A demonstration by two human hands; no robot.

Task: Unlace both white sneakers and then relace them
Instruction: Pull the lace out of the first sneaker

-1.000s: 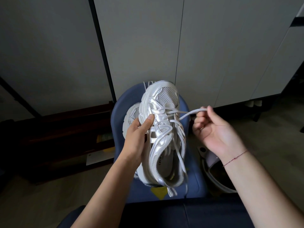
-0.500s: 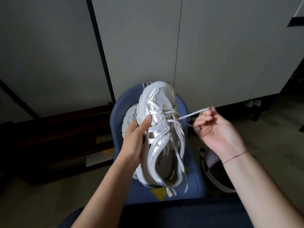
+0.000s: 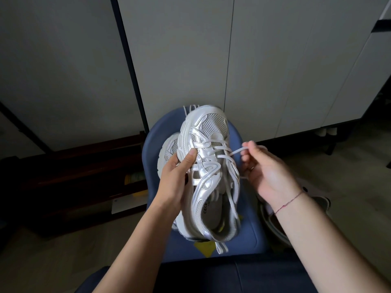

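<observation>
My left hand grips a white and silver sneaker by its left side, thumb on the upper, toe pointing away from me. The shoe is partly laced near the toe, and loose lace hangs over its opening. To the shoe's right, my right hand pinches a length of white lace that runs from the upper eyelets. A second white sneaker lies behind the first on the blue chair, mostly hidden.
A blue chair seat sits under the shoes, with a yellow tag near its front. White cabinet doors stand behind. A dark low shelf is to the left, and a round bin to the right on the floor.
My right hand has moved closer to the shoe, so the pinched lace is shorter and slacker. The sneaker and my left hand have hardly moved.
</observation>
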